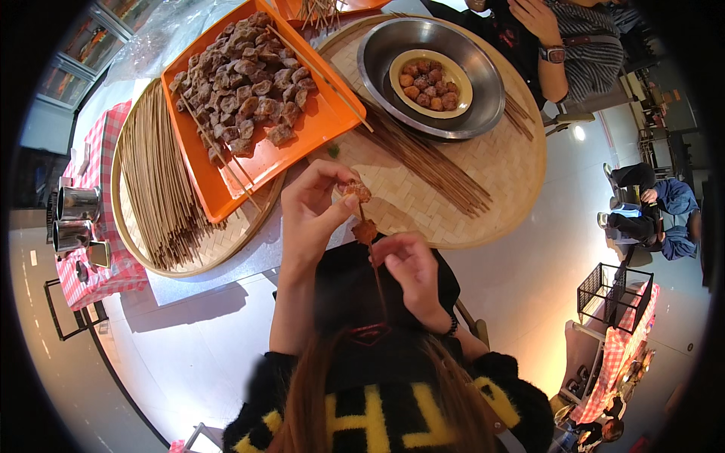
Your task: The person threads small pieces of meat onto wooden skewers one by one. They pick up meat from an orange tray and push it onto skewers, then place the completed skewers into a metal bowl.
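Observation:
My left hand (315, 212) pinches a sugar-dusted brown food piece (357, 191) at the upper end of a thin wooden skewer (380, 289). Lower on the same stick sits a second piece (364, 231). My right hand (412, 276) grips the stick just below that piece, its fingers curled. Beyond my hands, an orange tray (308, 133) carries a heap of dark coated pieces (243, 73) with a few loose sticks lying across it. To its right, a steel basin (487, 85) holds a cream bowl (465, 93) of round coated balls (427, 85).
Bundles of wooden skewers lie on a left woven bamboo tray (212, 249) and a right one (510, 187). A person (583, 51) wearing a wristwatch sits across at the upper right. Steel canisters (76, 204) stand on a checked cloth (102, 274) at left.

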### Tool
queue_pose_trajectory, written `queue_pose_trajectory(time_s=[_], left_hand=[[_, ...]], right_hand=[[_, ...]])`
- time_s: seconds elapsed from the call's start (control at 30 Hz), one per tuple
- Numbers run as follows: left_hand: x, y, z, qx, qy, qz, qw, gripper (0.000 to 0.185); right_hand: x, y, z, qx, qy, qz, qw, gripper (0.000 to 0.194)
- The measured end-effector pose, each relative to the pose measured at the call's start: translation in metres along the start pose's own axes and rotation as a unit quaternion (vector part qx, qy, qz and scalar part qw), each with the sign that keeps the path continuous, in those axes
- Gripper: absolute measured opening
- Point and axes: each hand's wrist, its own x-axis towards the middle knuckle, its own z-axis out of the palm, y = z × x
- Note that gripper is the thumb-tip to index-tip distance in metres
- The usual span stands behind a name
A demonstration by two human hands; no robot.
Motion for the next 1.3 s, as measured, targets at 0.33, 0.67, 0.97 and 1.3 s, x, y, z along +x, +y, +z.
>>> queue_pose_trajectory(time_s=[0.33, 0.67, 0.97, 1.3], left_hand=[[0.003, 0.000, 0.017, -0.029, -0.024, -0.018, 0.999, 0.026], [0.000, 0.000, 0.026, -0.010, -0.016, 0.015, 1.000, 0.025], [-0.015, 0.002, 0.037, -0.013, 0.042, 0.001, 0.999, 0.021], [-0.014, 0.010, 0.036, -0.051, 0.061, -0.049, 0.996, 0.020]], right_hand=[[0.064, -0.031, 0.015, -0.050, 0.095, -0.216, 0.970, 0.023], [0.071, -0.023, 0.032, 0.076, 0.092, -0.207, 0.971, 0.019], [0.073, -0.021, 0.032, 0.083, 0.097, -0.229, 0.965, 0.018], [0.074, -0.020, 0.032, 0.080, 0.105, -0.213, 0.968, 0.019]])
